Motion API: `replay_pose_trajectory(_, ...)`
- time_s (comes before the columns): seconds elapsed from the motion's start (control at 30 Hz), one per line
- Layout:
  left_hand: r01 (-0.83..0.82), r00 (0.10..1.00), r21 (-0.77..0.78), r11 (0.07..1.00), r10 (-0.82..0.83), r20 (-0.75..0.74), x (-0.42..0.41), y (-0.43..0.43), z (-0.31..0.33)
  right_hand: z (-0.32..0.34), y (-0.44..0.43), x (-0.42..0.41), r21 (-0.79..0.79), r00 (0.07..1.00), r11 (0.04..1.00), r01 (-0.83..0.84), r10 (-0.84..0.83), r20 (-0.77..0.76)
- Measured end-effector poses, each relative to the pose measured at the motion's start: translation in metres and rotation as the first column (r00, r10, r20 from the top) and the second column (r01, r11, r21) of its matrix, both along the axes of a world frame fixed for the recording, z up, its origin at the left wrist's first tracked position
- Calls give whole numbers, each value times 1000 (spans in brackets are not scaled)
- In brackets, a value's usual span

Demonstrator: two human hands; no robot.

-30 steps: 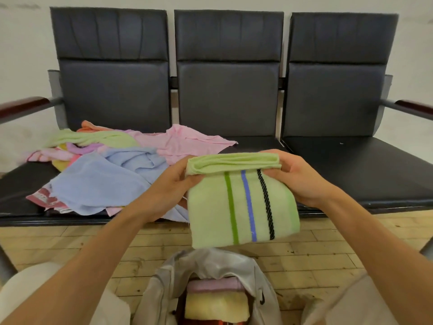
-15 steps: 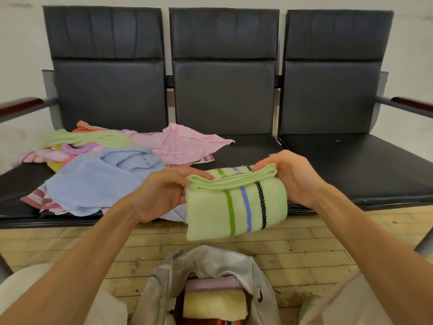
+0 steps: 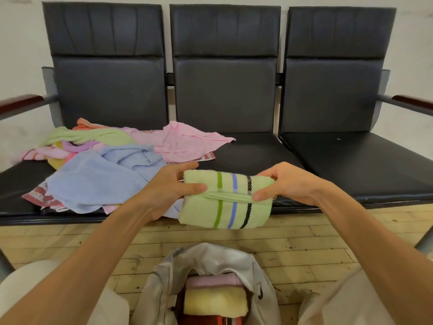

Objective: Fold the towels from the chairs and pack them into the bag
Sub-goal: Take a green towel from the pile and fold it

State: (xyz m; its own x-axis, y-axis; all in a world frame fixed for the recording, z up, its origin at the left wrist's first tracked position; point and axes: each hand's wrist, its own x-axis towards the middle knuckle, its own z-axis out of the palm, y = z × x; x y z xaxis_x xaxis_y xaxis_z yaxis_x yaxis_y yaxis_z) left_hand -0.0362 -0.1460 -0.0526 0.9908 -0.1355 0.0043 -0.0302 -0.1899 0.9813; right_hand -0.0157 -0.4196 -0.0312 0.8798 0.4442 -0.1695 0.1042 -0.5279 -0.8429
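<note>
A light green towel (image 3: 225,207) with green, blue and black stripes is folded into a small thick rectangle and held in the air in front of the middle seat. My left hand (image 3: 171,186) grips its left end and my right hand (image 3: 281,184) grips its right end. Below, between my knees, a light grey bag (image 3: 210,261) stands open on the floor, with a folded pink towel (image 3: 213,281) and a folded yellow towel (image 3: 214,303) inside. A loose pile of towels (image 3: 105,170), blue, pink, green and others, lies on the left seat.
Three joined black chairs (image 3: 351,165) stand against a pale wall, with wooden armrests (image 3: 21,103) at both ends. The floor is light wood parquet (image 3: 316,240). My knees in pale trousers (image 3: 23,289) flank the bag.
The hanging green towel has been folded up once more into a compact rectangle. Both hands dropped slightly and shifted to grip its two ends.
</note>
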Motion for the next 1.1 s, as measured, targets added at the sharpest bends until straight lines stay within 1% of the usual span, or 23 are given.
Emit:
replay_pose_trajectory(0.03, -20, 999, -4, 1000, 19, -33, 1, 0, -1, 0, 1, 0, -58, 1000, 998, -2, 3, 18)
replay_pose_trajectory(0.1, -63, 990, -74, 995, 53, -131, 1, -2, -2, -1, 3, -1, -112, 998, 994, 5, 2, 62)
replay_pose_trajectory(0.17, -80, 975, -152, 985, 46, -217, 3, -2, -2, 0, 6, -2, -107, 993, 994, 8, 5, 115)
replay_pose_trajectory(0.23, -49, 971, -205, 978, -2, -240, 3, 0, -1, 1, 8, -3, -65, 985, 998, 15, -4, 174)
replay_pose_trajectory(0.33, 69, 981, -222, 973, -107, -161, 1, 1, 1, 3, 4, -4, 59, 974, 998, 19, -32, 226)
replay_pose_trajectory(0.43, 185, 982, -135, 974, -189, -22, -2, 2, -1, 3, 0, -5, 200, 976, 980, 1, -45, 215)
replay_pose_trajectory(0.5, 199, 980, -72, 977, -197, 29, -4, 1, -2, 2, -2, -4, 225, 980, 974, 10, -54, 189)
replay_pose_trajectory(0.6, 177, 981, -7, 984, -176, 86, -7, -3, 0, 2, -5, -4, 238, 990, 971, 20, -52, 132)
replay_pose_trajectory(0.7, 143, 977, 45, 989, -149, 156, -10, -5, 3, 2, -5, -4, 357, 994, 934, 13, -50, 94)
replay_pose_trajectory(0.8, 103, 972, -27, 994, -95, 214, -11, -7, 5, 0, -1, -4, 485, 993, 874, -15, -45, 112)
replay_pose_trajectory(0.9, 103, 958, -165, 981, -54, 282, -11, -9, 7, -2, 3, -4, 560, 992, 828, -25, -49, 116)
replay_pose_trajectory(1.03, 166, 957, -245, 955, -96, 274, -11, -7, 7, -5, 3, -4, 593, 998, 805, 31, -53, 20)
replay_pose_trajectory(1.1, 166, 965, -276, 947, -99, 242, -10, -5, 7, -6, 3, -2, 609, 999, 793, 28, -2, -44)
